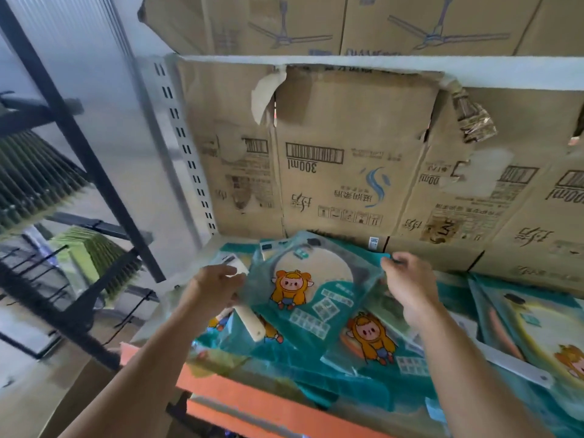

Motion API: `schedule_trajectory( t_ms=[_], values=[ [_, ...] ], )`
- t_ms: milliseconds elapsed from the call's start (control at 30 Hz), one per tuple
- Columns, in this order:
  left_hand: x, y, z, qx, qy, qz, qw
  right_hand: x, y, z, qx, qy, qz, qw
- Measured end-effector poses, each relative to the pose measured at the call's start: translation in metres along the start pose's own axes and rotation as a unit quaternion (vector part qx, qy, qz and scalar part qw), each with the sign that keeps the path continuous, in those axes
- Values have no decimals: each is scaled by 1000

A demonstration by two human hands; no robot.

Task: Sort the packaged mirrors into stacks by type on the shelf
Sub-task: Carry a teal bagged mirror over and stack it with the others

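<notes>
A round white hand mirror in a teal plastic pack [311, 279], printed with a cartoon child in an orange hood, is held tilted over the shelf. My left hand [215, 287] grips its left edge beside the white handle. My right hand [409, 284] pinches its upper right corner. Under it lie several more teal packs, among them another hooded-child pack [373, 339]. A pack with a yellow-rimmed mirror [543, 330] lies at the right.
The shelf has an orange front edge [240, 396]. Worn cardboard boxes [347, 159] stand close behind the packs, with more boxes on the board above. A perforated shelf post [186, 147] rises at the left. Black racks with green goods [34, 178] stand further left.
</notes>
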State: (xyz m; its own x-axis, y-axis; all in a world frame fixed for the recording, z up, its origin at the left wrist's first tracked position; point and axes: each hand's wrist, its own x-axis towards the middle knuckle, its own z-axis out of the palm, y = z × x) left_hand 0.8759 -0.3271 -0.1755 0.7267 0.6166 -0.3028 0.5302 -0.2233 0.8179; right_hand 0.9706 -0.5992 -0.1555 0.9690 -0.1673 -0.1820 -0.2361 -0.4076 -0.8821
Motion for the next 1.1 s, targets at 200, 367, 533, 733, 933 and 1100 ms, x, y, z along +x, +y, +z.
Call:
schedule_trajectory(
  t_ms=[200, 367, 533, 733, 933, 1100],
  values=[
    [5, -5, 1, -1, -79, 23, 997, 7, -2, 16, 79, 7, 69, 994],
    [1, -7, -8, 20, -132, 55, 990, 2, 3, 15, 95, 58, 75, 991],
    [-8, -7, -10, 33, -151, 96, 983, -10, 15, 1, 105, 103, 51, 988],
    [-29, 2, 6, 5, -167, 143, 976, -23, 27, -36, 144, 150, 41, 977],
    [-42, 13, 37, 28, -244, 188, 951, -36, 46, -88, 171, 208, 25, 963],
    [-67, 29, 72, 2, -308, 202, 930, -56, 64, -135, 198, 250, 45, 947]
  ],
)
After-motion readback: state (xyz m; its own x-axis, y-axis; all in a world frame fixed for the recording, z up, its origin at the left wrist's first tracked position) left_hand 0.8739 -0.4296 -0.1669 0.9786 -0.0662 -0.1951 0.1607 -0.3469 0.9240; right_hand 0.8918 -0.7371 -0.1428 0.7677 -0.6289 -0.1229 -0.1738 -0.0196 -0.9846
